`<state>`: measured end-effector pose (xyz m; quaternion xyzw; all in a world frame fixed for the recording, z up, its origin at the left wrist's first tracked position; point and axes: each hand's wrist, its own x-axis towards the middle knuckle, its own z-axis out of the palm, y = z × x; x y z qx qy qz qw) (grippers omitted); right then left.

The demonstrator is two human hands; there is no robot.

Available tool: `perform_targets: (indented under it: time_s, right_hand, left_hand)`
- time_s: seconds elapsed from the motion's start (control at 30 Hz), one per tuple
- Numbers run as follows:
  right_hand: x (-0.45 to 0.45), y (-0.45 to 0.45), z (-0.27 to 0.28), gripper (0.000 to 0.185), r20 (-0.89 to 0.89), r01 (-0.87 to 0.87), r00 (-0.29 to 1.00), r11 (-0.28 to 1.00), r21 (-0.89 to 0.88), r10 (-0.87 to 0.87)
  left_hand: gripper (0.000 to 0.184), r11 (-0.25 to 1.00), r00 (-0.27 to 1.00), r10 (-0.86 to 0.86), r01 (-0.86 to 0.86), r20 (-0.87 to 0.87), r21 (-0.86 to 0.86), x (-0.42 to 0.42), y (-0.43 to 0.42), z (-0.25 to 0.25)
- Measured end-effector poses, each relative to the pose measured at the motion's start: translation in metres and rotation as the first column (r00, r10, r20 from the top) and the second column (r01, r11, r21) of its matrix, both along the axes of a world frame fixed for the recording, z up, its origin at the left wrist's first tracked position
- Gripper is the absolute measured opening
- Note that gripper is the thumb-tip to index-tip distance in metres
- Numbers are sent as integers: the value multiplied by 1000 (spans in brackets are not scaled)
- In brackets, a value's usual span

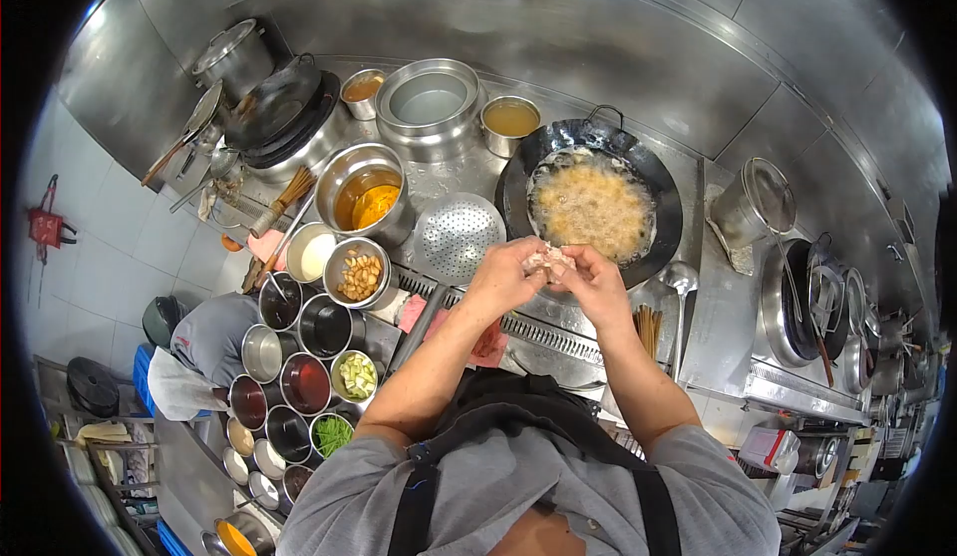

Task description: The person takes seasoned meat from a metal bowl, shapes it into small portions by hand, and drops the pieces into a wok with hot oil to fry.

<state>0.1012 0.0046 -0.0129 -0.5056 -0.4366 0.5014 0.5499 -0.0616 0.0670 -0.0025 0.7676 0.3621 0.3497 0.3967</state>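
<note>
Both of my hands meet over the near edge of a black wok (pixel 670 197). Between their fingers is a pale pink, ragged lump that looks like raw meat (pixel 546 259). My left hand (pixel 506 277) is closed on its left side, and my right hand (pixel 596 285) grips it from the right. Pale golden pieces (pixel 593 205) bubble in foaming oil inside the wok. Left of the wok lies a perforated metal strainer (pixel 459 237), its handle running toward me. My fingers partly cover the meat, so its full shape is hidden.
A ladle (pixel 680 279) and bamboo sticks (pixel 649 329) lie right of my right arm. Steel pots (pixel 429 102) stand behind the strainer. Several seasoning containers (pixel 305 381) crowd the left, near another person's grey sleeve (pixel 214 342). Stacked woks (pixel 284 112) sit at the back left.
</note>
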Motion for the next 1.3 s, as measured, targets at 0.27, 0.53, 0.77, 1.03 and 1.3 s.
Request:
perform_targets:
  time_s: [0.27, 0.53, 0.77, 1.03, 1.3]
  right_hand:
    - [8, 6, -23, 22, -204, -114, 976, 981, -157, 81]
    - [8, 2, -13, 17, -479, 31, 875, 996, -85, -68]
    - [-16, 10, -6, 19, -205, 86, 976, 996, 25, -79]
    - [4, 1, -6, 14, -286, 78, 953, 994, -80, -98]
    - [32, -2, -30, 18, -458, 139, 869, 981, -138, -188]
  left_hand:
    - [21, 998, 998, -50, 49, 33, 48, 5, 4, -7]
    - [24, 887, 864, 133, 115, 485, -447, -3, 24, -24]
    - [21, 801, 836, 85, 266, 542, -535, 7, 16, -11]
    - [21, 720, 734, 358, 177, 578, -671, -11, 36, -31]
    - [22, 689, 818, 317, 148, 479, -709, -28, 32, -50]
